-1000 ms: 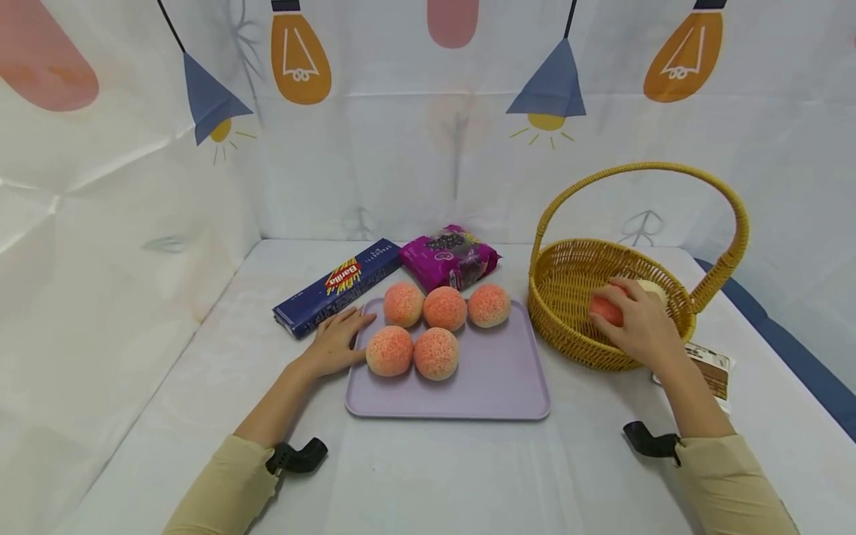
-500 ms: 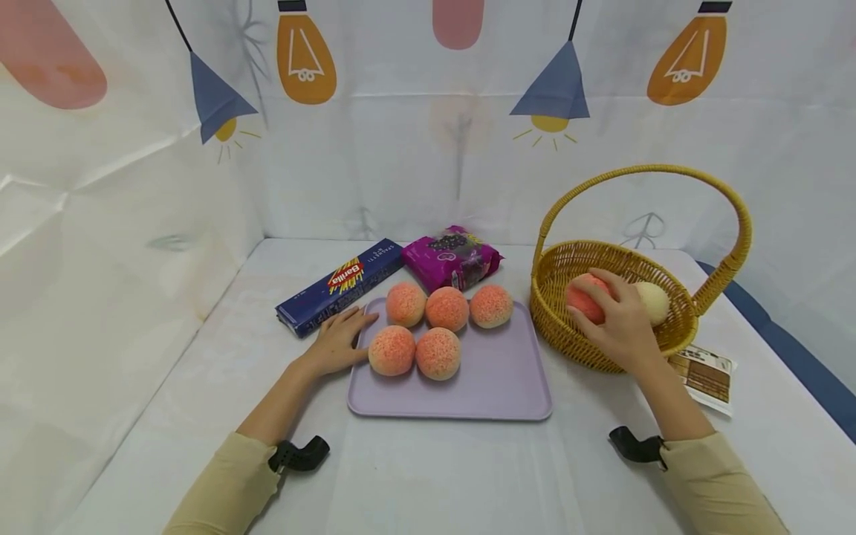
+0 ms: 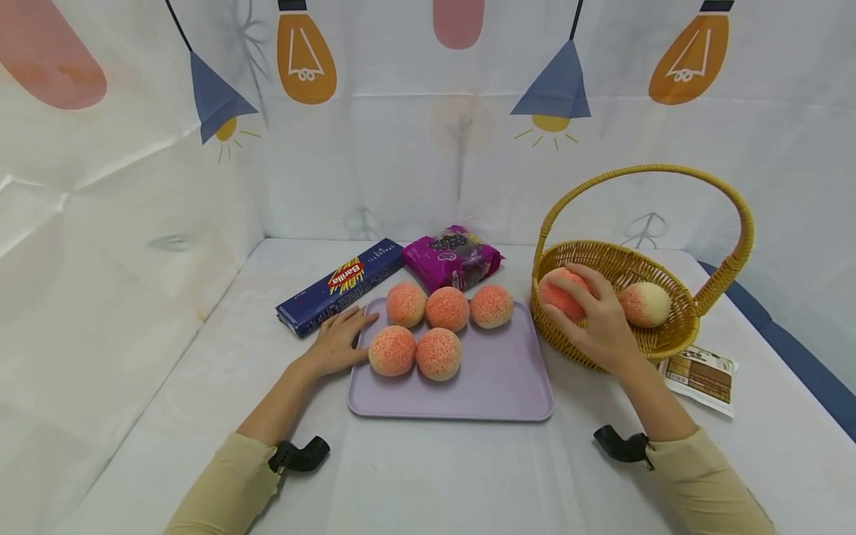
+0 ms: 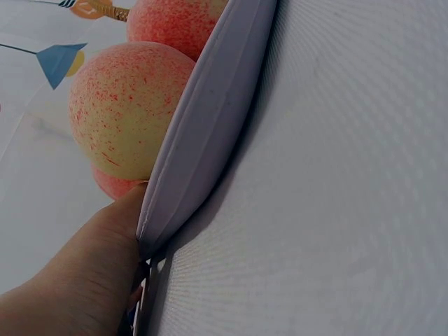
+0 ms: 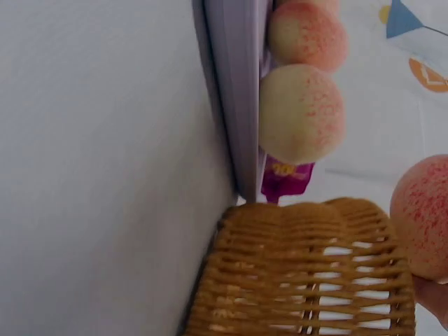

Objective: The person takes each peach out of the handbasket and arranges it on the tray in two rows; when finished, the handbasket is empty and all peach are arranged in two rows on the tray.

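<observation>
My right hand (image 3: 598, 327) grips a pink peach (image 3: 560, 293) just over the left side of the yellow wicker basket (image 3: 625, 253). In the right wrist view the held peach (image 5: 423, 217) is above the basket's rim (image 5: 301, 217), at the right edge. One pale peach (image 3: 645, 305) lies inside the basket. My left hand (image 3: 334, 345) rests spread at the left edge of the lilac tray (image 3: 504, 379); its thumb (image 4: 105, 238) lies over the rim near a peach (image 4: 129, 108). Several peaches (image 3: 438, 354) sit on the tray in two rows.
Behind the tray lie a blue Barilla spaghetti box (image 3: 341, 286) and a purple snack bag (image 3: 452, 258). A brown and white packet (image 3: 701, 377) is at the basket's front right. The basket's tall handle (image 3: 645, 169) arches above it. Printed cloth hangs at the back.
My right hand has carried the peach leftward through the basket to its left side, uncovering the pale peach and the packet. The left hand stays on the tray.
</observation>
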The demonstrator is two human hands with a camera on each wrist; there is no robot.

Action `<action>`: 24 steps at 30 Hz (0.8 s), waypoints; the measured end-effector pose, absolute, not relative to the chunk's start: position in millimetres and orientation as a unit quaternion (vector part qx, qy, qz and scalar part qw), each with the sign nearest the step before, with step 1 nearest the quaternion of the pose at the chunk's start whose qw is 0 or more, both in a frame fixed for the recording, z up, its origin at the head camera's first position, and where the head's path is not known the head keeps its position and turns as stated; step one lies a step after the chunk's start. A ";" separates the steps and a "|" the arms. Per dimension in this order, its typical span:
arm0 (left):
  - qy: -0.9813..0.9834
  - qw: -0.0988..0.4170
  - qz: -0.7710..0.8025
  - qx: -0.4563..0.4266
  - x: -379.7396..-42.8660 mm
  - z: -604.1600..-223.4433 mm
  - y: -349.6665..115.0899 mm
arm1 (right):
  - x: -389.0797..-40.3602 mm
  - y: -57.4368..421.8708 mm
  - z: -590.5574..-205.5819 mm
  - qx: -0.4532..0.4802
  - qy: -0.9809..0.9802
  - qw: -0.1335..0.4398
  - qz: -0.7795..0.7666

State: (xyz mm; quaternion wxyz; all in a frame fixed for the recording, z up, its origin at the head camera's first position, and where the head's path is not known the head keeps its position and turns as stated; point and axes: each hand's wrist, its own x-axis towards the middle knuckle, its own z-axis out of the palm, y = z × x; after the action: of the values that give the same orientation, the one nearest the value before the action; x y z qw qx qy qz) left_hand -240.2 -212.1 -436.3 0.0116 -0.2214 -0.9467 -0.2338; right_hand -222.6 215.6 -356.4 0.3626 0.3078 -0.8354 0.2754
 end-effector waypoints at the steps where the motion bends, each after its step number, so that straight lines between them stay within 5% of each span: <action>1: -0.947 0.012 -0.235 -0.221 -240.3 -436.6 -212.1 | -222.8 213.2 -355.9 0.314 -0.830 0.362 0.284; 24: -0.949 0.008 -0.225 -0.221 -239.9 -435.8 -211.6 | -216.9 157.7 -369.1 0.408 -0.809 0.297 0.300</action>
State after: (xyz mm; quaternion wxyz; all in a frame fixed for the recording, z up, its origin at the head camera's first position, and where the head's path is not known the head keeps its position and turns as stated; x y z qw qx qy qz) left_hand -239.9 -211.6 -435.8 0.0078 -0.2211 -0.9489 -0.2251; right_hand -216.9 157.7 -369.1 0.2973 0.4083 -0.8092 0.3003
